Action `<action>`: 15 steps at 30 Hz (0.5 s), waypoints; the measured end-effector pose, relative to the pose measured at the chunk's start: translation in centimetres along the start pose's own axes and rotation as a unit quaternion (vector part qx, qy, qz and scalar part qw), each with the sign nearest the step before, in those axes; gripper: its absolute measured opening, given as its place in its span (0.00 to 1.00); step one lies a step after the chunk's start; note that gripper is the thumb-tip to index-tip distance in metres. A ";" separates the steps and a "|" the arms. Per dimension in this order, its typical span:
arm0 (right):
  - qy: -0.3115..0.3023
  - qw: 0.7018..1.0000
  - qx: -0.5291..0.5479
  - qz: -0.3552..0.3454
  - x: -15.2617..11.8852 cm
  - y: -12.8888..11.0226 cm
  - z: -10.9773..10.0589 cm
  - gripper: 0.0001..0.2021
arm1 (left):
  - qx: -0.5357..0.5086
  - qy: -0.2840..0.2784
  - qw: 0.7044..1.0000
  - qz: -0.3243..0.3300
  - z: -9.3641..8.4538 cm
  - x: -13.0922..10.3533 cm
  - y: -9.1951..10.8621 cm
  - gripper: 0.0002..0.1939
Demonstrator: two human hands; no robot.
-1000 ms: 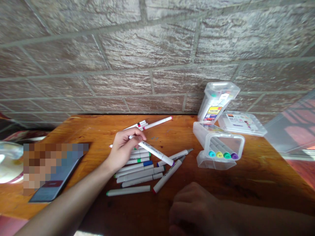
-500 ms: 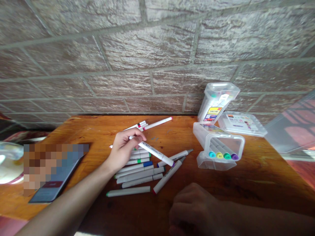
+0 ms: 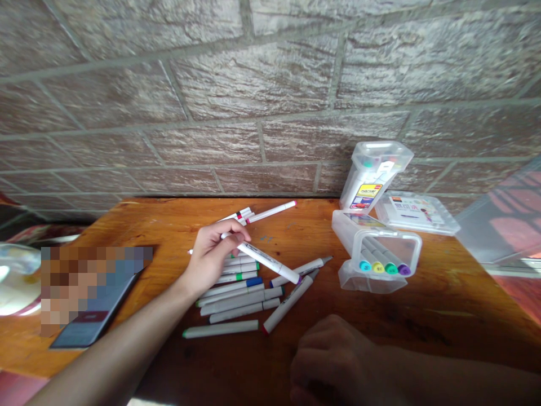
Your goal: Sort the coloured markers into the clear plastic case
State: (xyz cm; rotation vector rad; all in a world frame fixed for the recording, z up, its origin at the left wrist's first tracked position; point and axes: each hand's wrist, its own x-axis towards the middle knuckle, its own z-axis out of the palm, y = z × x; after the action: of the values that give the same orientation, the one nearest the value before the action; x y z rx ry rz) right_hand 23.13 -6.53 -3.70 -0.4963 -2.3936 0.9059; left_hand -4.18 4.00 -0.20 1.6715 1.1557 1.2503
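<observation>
Between thumb and fingers, my left hand (image 3: 215, 248) pinches a white marker (image 3: 270, 262) with a purple end, tilted down to the right over the table. Below it lie several white markers (image 3: 240, 301) in a loose row, with green and blue ends; part of the row is hidden by my hand. Two markers (image 3: 291, 301) lie slantwise to their right, near the purple tip. My right hand (image 3: 327, 355) rests curled in shadow at the table's front, and no object shows in it.
A clear case (image 3: 344, 234) with several markers lies open on the right. Behind it stand another marker case (image 3: 372, 180) and a flat plastic box (image 3: 416, 214). A phone (image 3: 84, 327) lies at left. The brick wall (image 3: 253, 113) rises behind the wooden table (image 3: 313, 225).
Almost nothing differs. The marker in my left hand has shifted very slightly; my right hand stays where it was.
</observation>
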 end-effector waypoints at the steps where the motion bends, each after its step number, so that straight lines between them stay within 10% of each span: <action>1: -0.003 1.000 0.000 0.002 0.0 0.0 0.0 0.09 | -0.014 0.002 1.000 -0.001 0.0 0.0 -0.1 0.08; 15: -0.014 1.000 -0.019 0.002 0.2 -0.3 -0.4 0.10 | -0.190 0.041 0.980 -0.048 0.7 0.4 0.4 0.11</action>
State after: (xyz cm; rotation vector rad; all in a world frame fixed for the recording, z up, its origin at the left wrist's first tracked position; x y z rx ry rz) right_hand 23.17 -6.47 -3.20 -0.5060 -2.4409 0.8753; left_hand -3.39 4.24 0.15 1.2774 0.9596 1.3895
